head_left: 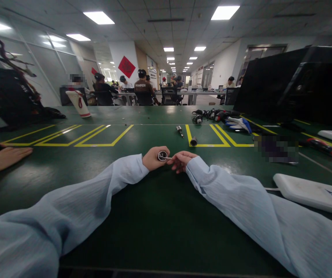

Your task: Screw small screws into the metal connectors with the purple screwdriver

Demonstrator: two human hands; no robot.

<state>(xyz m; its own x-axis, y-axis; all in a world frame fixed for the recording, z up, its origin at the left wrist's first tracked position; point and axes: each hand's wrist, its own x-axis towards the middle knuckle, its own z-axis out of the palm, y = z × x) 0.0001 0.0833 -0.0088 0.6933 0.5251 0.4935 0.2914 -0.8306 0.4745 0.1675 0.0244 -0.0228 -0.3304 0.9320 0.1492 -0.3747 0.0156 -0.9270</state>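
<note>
My left hand (153,159) is closed round a small cylindrical metal part (162,156), its round open end facing me. From the right, my right hand (181,161) pinches a thin metal rod (168,158) whose far end meets the opening of that part. How deep the rod sits inside I cannot tell. Beyond my hands, a metal connector-like piece with a narrow tip (180,131) lies on the green table (154,216). Close to it stands a short dark metal sleeve (193,141), on the yellow tape line.
Cables with metal connectors (209,115) and blue-white gloves (239,124) lie at the back right. A red-black screwdriver (324,146) and white power strip (313,193) are at right. A paper cup (79,102) stands back left. Another person's hand (6,156) rests at left.
</note>
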